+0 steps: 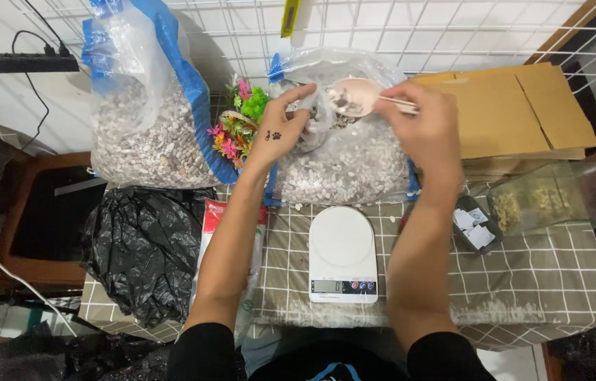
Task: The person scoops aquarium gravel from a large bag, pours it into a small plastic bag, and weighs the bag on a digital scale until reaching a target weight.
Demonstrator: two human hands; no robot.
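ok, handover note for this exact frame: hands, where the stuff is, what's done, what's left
Left hand: grips the open mouth of the clear gravel bag, holding it apart.
Right hand: holds a pale scoop by its handle, gravel in the bowl, at the bag mouth.
White kitchen scale: on the checked tablecloth below the hands, platform bare.
Second gravel bag: far left, untouched.
Done: scoop loaded.
Left: nothing on the scale yet; no container seen on it.
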